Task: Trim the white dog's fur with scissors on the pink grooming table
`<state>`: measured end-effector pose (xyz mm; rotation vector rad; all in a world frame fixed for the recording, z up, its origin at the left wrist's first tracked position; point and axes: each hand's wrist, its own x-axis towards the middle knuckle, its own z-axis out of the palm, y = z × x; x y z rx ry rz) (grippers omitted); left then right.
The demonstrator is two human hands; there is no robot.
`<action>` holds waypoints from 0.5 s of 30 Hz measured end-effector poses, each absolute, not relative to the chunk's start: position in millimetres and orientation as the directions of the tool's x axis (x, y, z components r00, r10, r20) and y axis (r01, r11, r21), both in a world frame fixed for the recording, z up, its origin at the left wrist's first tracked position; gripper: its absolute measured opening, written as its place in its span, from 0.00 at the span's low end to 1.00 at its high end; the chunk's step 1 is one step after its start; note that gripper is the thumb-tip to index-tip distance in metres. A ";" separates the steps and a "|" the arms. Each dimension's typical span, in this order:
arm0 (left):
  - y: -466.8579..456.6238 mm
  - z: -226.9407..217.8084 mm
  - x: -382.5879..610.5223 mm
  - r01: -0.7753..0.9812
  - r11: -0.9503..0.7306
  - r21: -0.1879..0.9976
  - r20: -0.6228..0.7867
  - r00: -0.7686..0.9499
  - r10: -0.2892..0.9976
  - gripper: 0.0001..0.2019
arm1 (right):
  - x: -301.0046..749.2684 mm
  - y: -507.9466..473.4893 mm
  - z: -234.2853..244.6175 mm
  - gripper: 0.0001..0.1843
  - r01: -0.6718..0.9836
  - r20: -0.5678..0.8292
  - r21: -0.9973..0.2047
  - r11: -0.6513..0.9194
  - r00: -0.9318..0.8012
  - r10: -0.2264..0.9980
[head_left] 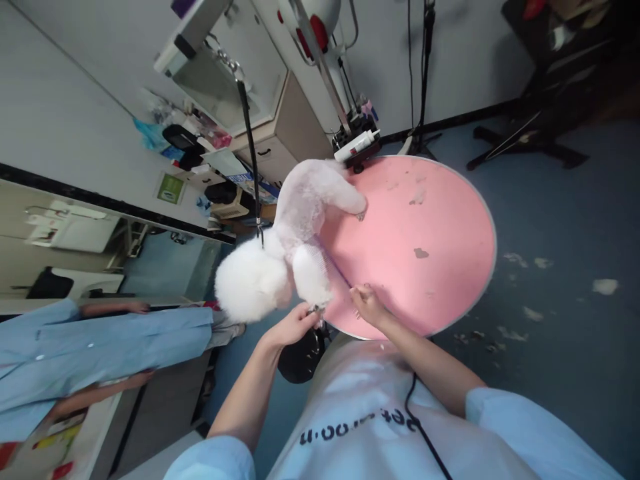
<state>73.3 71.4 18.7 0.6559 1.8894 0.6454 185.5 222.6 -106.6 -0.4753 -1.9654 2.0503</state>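
A small white dog [295, 247] with a shaved pinkish body and a fluffy head stands on a round pink table [430, 227]. A leash [250, 140] runs from its neck up to a metal arm. My left hand [293, 325] is closed around the dog's near paw at the table's edge. Just to the right, my right hand [367, 303] rests on the table with its fingers pinched on a thin dark tool [340, 273] that lies along the dog's leg. What kind of tool it is does not show.
Another person in a light blue coat [100, 347] stands at the left. A white bottle [357, 143] lies at the table's far edge near a stand. Fur clumps [605, 287] litter the blue floor. Cabinets [285, 127] line the wall. Something round and black [300, 357] sits under the table's edge.
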 end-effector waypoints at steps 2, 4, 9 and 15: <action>71.7 18.1 71.9 0.181 0.711 0.679 -0.639 -0.331 0.694 0.18 | 182.0 219.5 -101.9 0.27 -0.027 0.016 -0.999 -0.039 -0.965 0.263; 70.7 18.7 69.7 0.186 0.708 0.681 -0.638 -0.322 0.699 0.18 | 187.4 221.3 -95.9 0.26 -0.077 0.068 -0.995 -0.064 -0.989 0.131; 71.4 18.2 64.2 0.139 0.721 0.679 -0.653 -0.337 0.679 0.20 | 197.6 234.2 -91.9 0.27 -0.034 0.019 -0.997 -0.068 -0.977 0.211; 77.2 17.1 64.5 0.101 0.700 0.707 -0.634 -0.348 0.690 0.22 | 195.5 210.8 -105.2 0.30 -0.005 -0.027 -0.989 -0.145 -0.976 0.215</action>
